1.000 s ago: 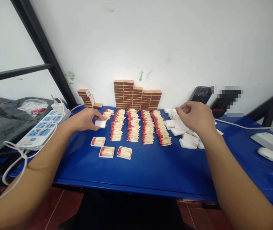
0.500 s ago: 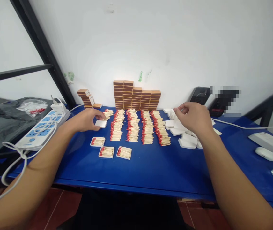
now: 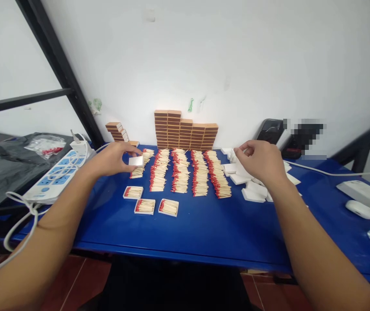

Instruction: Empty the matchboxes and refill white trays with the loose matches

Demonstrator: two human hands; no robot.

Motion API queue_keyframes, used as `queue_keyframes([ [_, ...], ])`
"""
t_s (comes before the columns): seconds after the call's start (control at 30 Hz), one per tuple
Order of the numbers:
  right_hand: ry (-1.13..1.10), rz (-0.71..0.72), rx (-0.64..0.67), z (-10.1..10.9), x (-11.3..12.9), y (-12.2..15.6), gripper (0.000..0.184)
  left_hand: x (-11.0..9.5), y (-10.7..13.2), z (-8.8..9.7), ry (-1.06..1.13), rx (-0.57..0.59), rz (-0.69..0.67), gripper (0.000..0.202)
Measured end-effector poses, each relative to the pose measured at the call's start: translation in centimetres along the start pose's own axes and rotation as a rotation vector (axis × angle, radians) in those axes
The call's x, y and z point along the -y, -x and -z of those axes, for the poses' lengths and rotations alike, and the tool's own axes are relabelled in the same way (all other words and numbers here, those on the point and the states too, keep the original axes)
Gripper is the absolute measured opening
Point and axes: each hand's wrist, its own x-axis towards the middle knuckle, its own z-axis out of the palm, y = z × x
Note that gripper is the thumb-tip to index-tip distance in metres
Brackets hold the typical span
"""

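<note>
My left hand (image 3: pixel 119 156) pinches a white matchbox tray (image 3: pixel 136 161) over the leftmost row of matches (image 3: pixel 137 172). Several more rows of red-tipped matches (image 3: pixel 180 170) run side by side across the desk. Closer to me lie three white trays with matches in them, one of them a filled tray (image 3: pixel 168 207). At the right, my right hand (image 3: pixel 259 159) hovers at a heap of white trays (image 3: pixel 254 191), thumb and fingers curled together. Whether a tray is between those fingers is hidden.
Matchbox sleeves (image 3: pixel 185 131) are stacked against the wall, with a smaller stack (image 3: pixel 116 131) on the left. A power strip (image 3: pixel 58 172) with looping white cable lies at the left. A white case (image 3: pixel 360 209) and a white cable are at the right.
My left hand has risen a little with the white tray, uncovering more of the leftmost match row. My right hand has stayed nearly in place by the heap.
</note>
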Motion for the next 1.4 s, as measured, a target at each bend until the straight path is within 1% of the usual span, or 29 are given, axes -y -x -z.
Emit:
queue_keyframes([
  [0.07, -0.047, 0.045, -0.029, -0.3, 0.6, 0.3, 0.020, -0.5, 0.1, -0.2, 0.083, -0.078, 0.001, 0.054],
  [0.1, -0.095, 0.099, -0.037, -0.5, 1.1, 0.6, 0.020, -1.0, 0.1, -0.3, 0.149, -0.118, 0.007, 0.056],
  [0.17, -0.239, 0.264, -0.026, -1.0, 2.5, 1.8, 0.021, -2.4, 0.1, -0.8, 0.329, -0.172, 0.018, 0.063],
  [0.23, -0.431, 0.437, 0.048, -1.5, 4.5, 3.7, 0.027, -4.1, 0.0, -1.5, 0.549, -0.179, 0.005, 0.068],
  [0.27, -0.542, 0.480, 0.120, -1.7, 5.5, 4.8, 0.035, -5.1, 0.0, -1.9, 0.654, -0.175, -0.016, 0.070],
  [0.33, -0.803, 0.471, 0.343, -2.0, 7.5, 7.1, 0.060, -7.0, 0.1, -2.6, 0.801, -0.098, -0.084, 0.071],
  [0.37, -0.928, 0.448, 0.446, -2.1, 8.4, 8.1, 0.068, -7.9, 0.2, -2.9, 0.839, -0.036, -0.117, 0.071],
  [0.4, -1.026, 0.424, 0.528, -2.2, 9.2, 8.9, 0.070, -8.7, 0.4, -3.2, 0.857, -0.004, -0.152, 0.071],
  [0.43, -1.095, 0.401, 0.575, -2.3, 9.7, 9.6, 0.068, -9.4, 0.5, -3.5, 0.854, 0.002, -0.176, 0.071],
  [0.5, -1.142, 0.365, 0.592, -2.5, 10.4, 10.2, 0.054, -10.6, 0.8, -4.1, 0.807, -0.046, -0.195, 0.065],
  [0.57, -1.095, 0.353, 0.557, -2.5, 10.4, 9.9, 0.037, -11.2, 1.0, -4.5, 0.716, -0.117, -0.202, 0.055],
  [0.63, -0.958, 0.408, 0.481, -2.3, 9.6, 8.7, 0.029, -11.1, 1.0, -4.5, 0.556, -0.171, -0.222, 0.048],
  [0.7, -0.712, 0.490, 0.320, -1.7, 8.0, 6.8, 0.027, -10.2, 1.1, -3.5, 0.347, -0.177, -0.231, 0.044],
  [0.73, -0.555, 0.512, 0.212, -1.2, 6.9, 5.6, 0.027, -9.4, 1.2, -2.7, 0.251, -0.145, -0.216, 0.041],
  [0.77, -0.394, 0.479, 0.114, -0.6, 5.6, 4.4, 0.028, -8.4, 1.3, -1.7, 0.182, -0.078, -0.179, 0.038],
  [0.8, -0.239, 0.419, 0.044, 0.0, 4.2, 3.1, 0.030, -7.3, 1.6, -0.6, 0.142, 0.019, -0.116, 0.038],
  [0.87, 0.007, 0.274, -0.083, 1.1, 1.2, 0.9, 0.035, -5.0, 2.2, 1.6, 0.120, 0.238, 0.016, 0.048],
  [0.9, 0.100, 0.218, -0.097, 1.5, -0.3, 0.0, 0.036, -3.9, 2.6, 2.5, 0.115, 0.345, 0.078, 0.053],
  [0.93, 0.175, 0.170, -0.104, 1.8, -1.7, -0.7, 0.038, -2.9, 2.9, 3.1, 0.112, 0.419, 0.137, 0.057],
  [1.0, 0.292, 0.092, -0.046, 1.9, -4.2, -1.6, 0.041, -1.5, 3.4, 3.7, 0.084, 0.447, 0.202, 0.061],
  [1.07, 0.329, -0.002, 0.060, 1.6, -6.0, -2.1, 0.041, -0.9, 3.5, 3.4, 0.063, 0.470, 0.240, 0.064],
  [1.13, 0.294, -0.059, 0.110, 1.3, -7.0, -2.2, 0.043, -1.0, 3.2, 2.7, 0.059, 0.512, 0.258, 0.063],
  [1.23, 0.212, -0.081, 0.053, 1.1, -7.0, -2.2, 0.044, -2.0, 2.7, 1.5, 0.039, 0.543, 0.255, 0.053],
  [1.33, 0.141, -0.105, -0.003, 1.4, -6.1, -1.9, 0.035, -2.8, 2.4, 1.0, 0.004, 0.542, 0.209, 0.037],
  [1.4, 0.097, -0.118, -0.044, 1.7, -5.4, -1.7, 0.030, -2.8, 2.3, 0.9, 0.001, 0.550, 0.178, 0.030],
])
